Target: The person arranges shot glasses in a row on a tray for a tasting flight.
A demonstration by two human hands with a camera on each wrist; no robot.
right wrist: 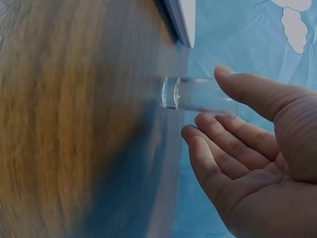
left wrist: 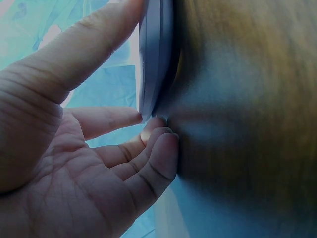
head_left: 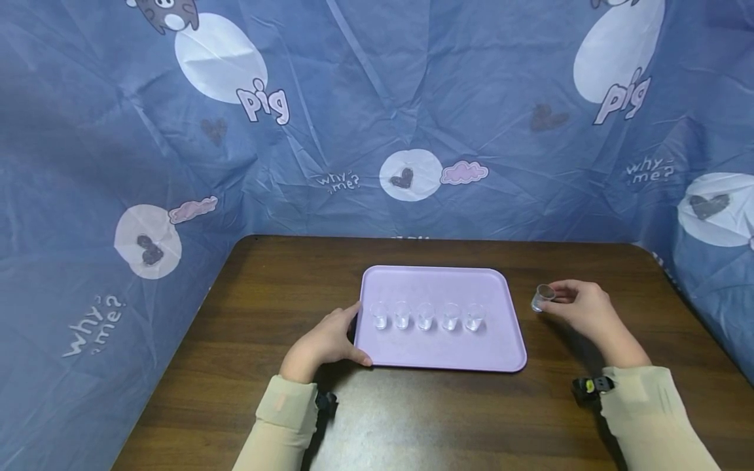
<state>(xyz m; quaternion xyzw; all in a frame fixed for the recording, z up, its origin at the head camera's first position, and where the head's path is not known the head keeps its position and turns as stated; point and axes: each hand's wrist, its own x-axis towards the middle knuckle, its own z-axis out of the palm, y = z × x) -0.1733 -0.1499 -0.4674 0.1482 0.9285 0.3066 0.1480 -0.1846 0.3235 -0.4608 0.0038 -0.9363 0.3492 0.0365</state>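
Note:
A lilac tray (head_left: pixel 436 350) lies on the table with a row of several small clear shot glasses (head_left: pixel 425 318) standing across it. At its left side is my left hand (head_left: pixel 326 337), thumb along the near left corner and forefinger touching the left edge. In the left wrist view, the other fingers (left wrist: pixel 163 153) of that hand rest loosely bent beside the tray rim (left wrist: pixel 156 59). Right of the tray, my right hand (head_left: pixel 586 313) pinches another clear shot glass (head_left: pixel 538 301) by its upper part, between thumb and fingers. The right wrist view shows its thick base (right wrist: pixel 170 92) close over the tabletop.
The brown wooden table (head_left: pixel 265 294) has rounded far corners. A blue printed cloth (head_left: pixel 330 118) hangs behind it and along both sides. Each wrist wears a small black camera, one (head_left: pixel 591 387) showing at the right sleeve.

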